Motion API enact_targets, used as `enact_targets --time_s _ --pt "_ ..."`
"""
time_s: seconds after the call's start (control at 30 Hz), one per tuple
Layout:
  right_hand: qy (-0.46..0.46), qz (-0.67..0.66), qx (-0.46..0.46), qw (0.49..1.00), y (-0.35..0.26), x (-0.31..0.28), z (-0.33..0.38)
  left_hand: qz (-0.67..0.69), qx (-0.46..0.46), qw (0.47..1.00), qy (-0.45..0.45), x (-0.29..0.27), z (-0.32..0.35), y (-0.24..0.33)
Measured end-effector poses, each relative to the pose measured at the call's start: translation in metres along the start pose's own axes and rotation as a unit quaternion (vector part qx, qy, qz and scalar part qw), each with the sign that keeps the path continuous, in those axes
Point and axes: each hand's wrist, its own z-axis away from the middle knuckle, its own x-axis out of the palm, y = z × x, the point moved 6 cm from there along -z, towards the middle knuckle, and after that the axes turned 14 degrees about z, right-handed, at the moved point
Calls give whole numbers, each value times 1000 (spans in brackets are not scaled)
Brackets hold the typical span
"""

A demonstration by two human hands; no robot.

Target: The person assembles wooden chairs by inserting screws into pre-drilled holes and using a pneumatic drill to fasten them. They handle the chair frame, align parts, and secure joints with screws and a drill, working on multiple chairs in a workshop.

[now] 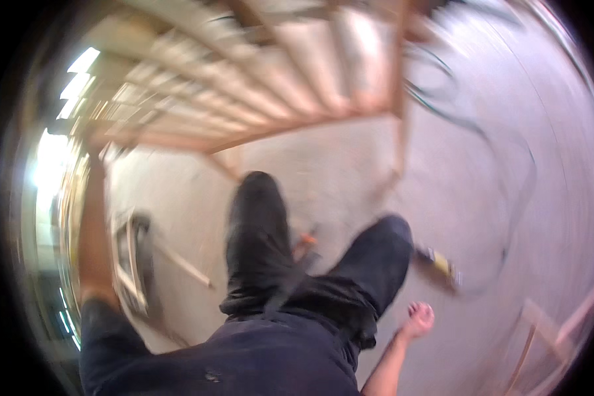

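My left arm stretches forward along the left side, and my left hand [97, 140] is at the near left corner of a slatted wooden frame [297, 123]. Blur hides its fingers, so I cannot tell whether they grip the wood. The frame stands raised off the concrete floor on legs, its slats running away from me. Low at my right side hangs my right hand [418, 321], fingers curled in and nothing visible in them. Nearest to it on the floor lies a yellow-and-black tool [440, 264], partly behind my right knee.
A green hose [459, 121] loops over the floor at the right. Wooden pieces lie beside a dark object [140, 257] at the left. A small orange item [307, 239] shows between my legs. Another wooden frame [541, 323] stands at the lower right.
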Motion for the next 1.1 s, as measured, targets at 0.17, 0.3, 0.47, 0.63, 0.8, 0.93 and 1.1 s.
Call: enact_targets --time_s 0.17,0.3,0.47,0.63,0.8,0.93,1.1 --pt "-232 -82 -205 947 -226 141 0 102 41 988 104 18 18 0" --pt "-426 -126 -303 843 -317 246 89 156 -10 969 193 36 35 13" --pt "-572 -198 -226 763 -422 345 276 138 24 981 137 31 12 31" --pt "-630 -309 -100 706 -453 439 405 49 44 989 131 23 3 35" --pt "-527 -308 -122 783 -469 477 457 75 59 994 59 22 -6 25" --pt "-453 -284 -177 827 -475 492 476 136 93 986 10 24 -7 24" --pt "-385 -271 -254 845 -481 499 484 95 159 983 -10 17 -10 31"
